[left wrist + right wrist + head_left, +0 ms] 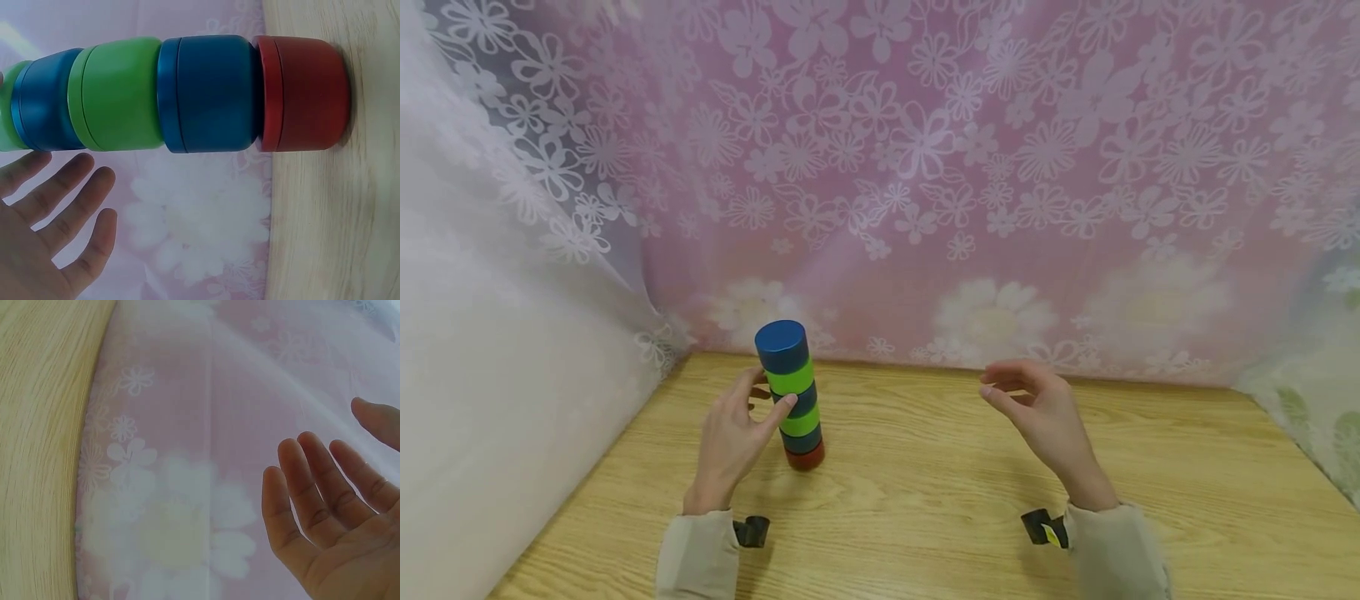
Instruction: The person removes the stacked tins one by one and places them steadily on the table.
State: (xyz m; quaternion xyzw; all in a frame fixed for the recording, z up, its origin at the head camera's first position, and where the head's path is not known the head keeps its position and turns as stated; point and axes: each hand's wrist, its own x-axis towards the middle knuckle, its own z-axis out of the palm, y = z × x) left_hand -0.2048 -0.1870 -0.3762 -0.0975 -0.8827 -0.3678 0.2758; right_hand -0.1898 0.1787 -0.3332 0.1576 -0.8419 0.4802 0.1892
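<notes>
A tall stack of round lidded tins (793, 379) in blue, green and red stands on the wooden table (910, 500), left of centre. A blue tin (782, 346) tops it and a red tin (306, 94) forms its base. Around the stack's middle is my left hand (730, 437), thumb at the near side and fingers toward the far side. In the left wrist view these fingers (69, 219) are spread and loosely bent, mostly apart from the tins. My right hand (1048, 417) hovers over the table's right half, fingers relaxed, holding nothing.
A pink flowered curtain (925, 208) hangs along the table's far edge. White sheeting (497, 375) borders the left side, and more patterned cloth (1315, 400) hangs at the right. Dark bands with small mounts (751, 531) are on both wrists.
</notes>
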